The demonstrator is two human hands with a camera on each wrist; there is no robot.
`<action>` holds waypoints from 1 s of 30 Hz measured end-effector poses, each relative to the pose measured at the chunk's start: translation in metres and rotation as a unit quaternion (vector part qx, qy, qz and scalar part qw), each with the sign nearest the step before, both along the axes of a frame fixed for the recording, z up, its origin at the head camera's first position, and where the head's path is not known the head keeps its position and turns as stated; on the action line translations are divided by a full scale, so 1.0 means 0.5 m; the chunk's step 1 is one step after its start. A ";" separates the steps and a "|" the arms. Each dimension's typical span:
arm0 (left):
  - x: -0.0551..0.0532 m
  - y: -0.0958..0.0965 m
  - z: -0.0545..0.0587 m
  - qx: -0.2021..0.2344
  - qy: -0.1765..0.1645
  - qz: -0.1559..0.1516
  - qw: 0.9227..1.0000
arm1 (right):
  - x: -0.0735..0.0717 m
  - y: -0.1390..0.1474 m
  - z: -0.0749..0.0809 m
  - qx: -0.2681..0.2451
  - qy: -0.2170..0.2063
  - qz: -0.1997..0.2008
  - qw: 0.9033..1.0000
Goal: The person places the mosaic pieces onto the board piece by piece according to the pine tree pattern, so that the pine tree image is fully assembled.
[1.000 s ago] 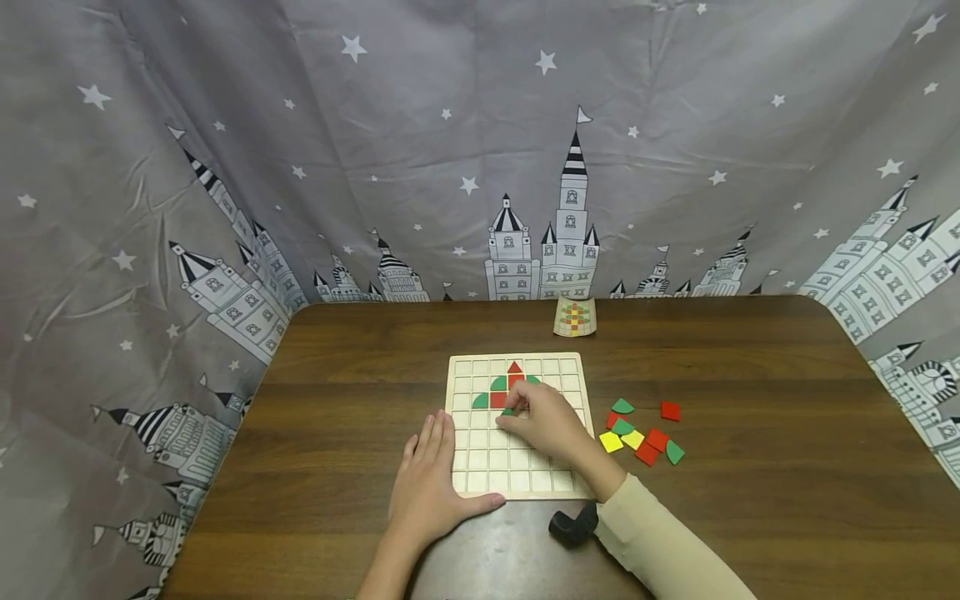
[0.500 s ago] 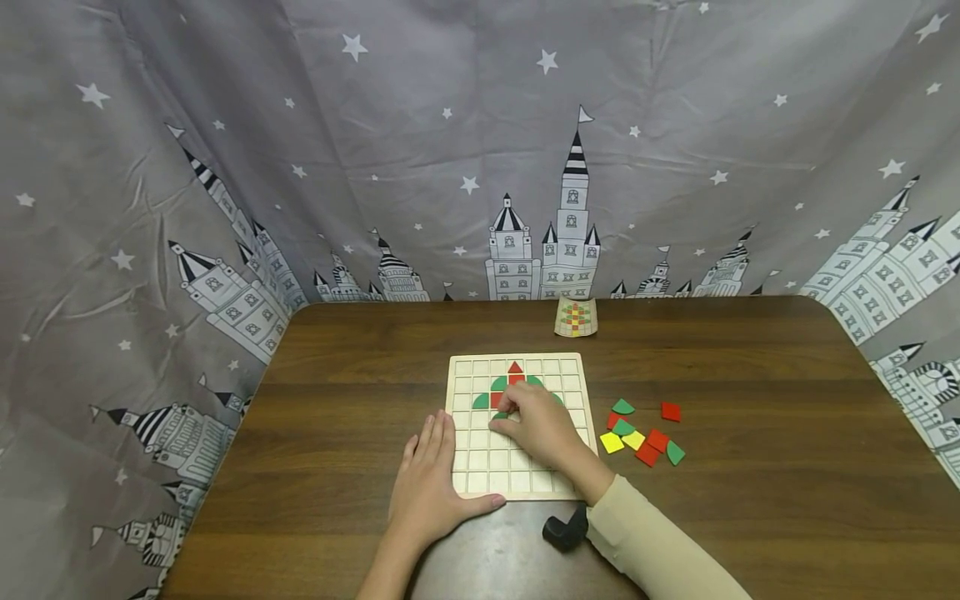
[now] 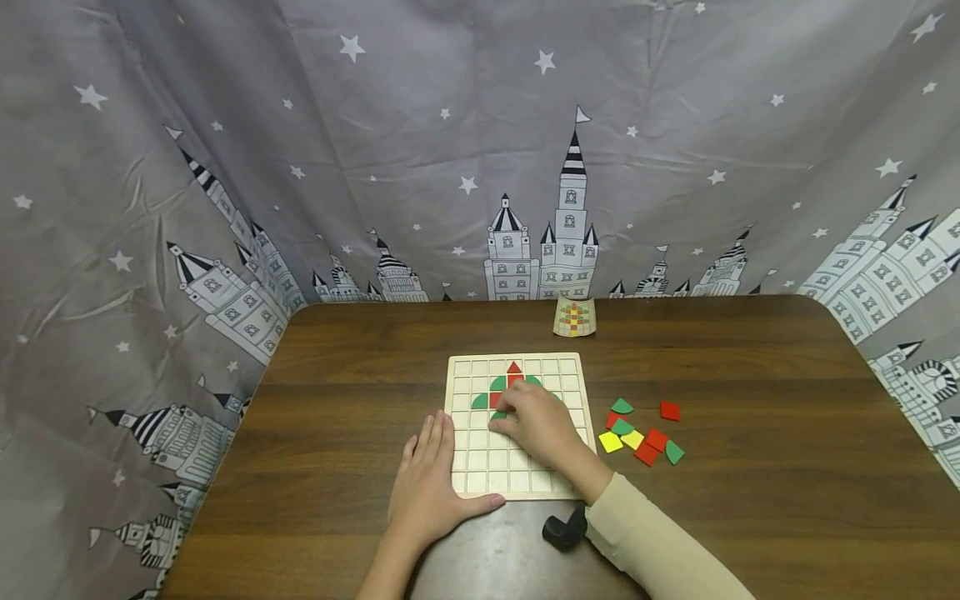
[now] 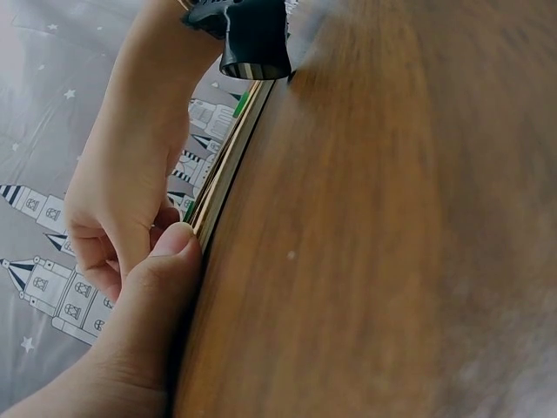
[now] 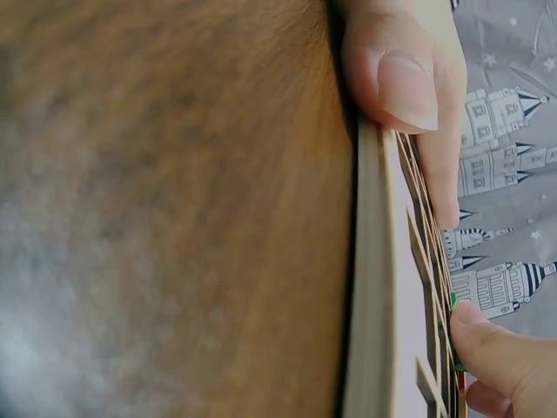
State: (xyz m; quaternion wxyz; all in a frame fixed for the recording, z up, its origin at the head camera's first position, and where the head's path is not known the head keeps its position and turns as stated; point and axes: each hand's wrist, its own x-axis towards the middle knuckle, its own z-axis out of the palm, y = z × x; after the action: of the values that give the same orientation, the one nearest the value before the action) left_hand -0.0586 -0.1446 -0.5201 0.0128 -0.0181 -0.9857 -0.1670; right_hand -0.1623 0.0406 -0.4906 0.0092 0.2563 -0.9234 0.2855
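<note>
The square board (image 3: pixel 478 461) lay flat on the table (image 3: pixel 360 375), directly in front of the person. The left hand (image 3: pixel 426 473) rested along the left edge of the board; its grip was apart, fingers straight, thumb spread out to the near edge. The right hand (image 3: pixel 546 427) extended over the board; its grip was together, thumb and finger pinching a green piece (image 3: pixel 497 415). This piece was at the cell directly below a red square (image 3: pixel 496 401) and was partly hidden, so I could not tell whether it was fully seated. A red triangle (image 3: pixel 513 367) occupied the top of the pattern, with rounded green tiles (image 3: pixel 481 402) on both sides below it. Loose pieces (image 3: pixel 647 452) in red, yellow and green lay to the right of the board, several overlapping. A pattern card (image 3: pixel 574 318) was at the far edge of the table, before a gray curtain (image 3: pixel 420 125). A black device (image 3: pixel 561 534) was just beside the right sleeve (image 3: pixel 660 537)
</note>
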 end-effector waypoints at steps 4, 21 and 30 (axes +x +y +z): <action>-0.001 0.000 0.001 0.002 0.003 -0.001 1.000 | 0.000 0.001 0.001 0.006 0.006 0.005 1.000; 0.001 0.000 0.002 0.002 0.005 -0.002 1.000 | 0.006 0.002 -0.007 0.004 0.020 0.015 1.000; 0.002 0.000 0.005 0.004 -0.001 -0.003 1.000 | 0.007 0.004 -0.005 0.002 0.021 0.014 1.000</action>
State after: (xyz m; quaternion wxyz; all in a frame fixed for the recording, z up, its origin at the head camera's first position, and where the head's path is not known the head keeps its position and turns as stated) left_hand -0.0576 -0.1446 -0.5178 0.0112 -0.0205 -0.9850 -0.1708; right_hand -0.1588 0.0425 -0.4931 0.0238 0.2747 -0.9201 0.2783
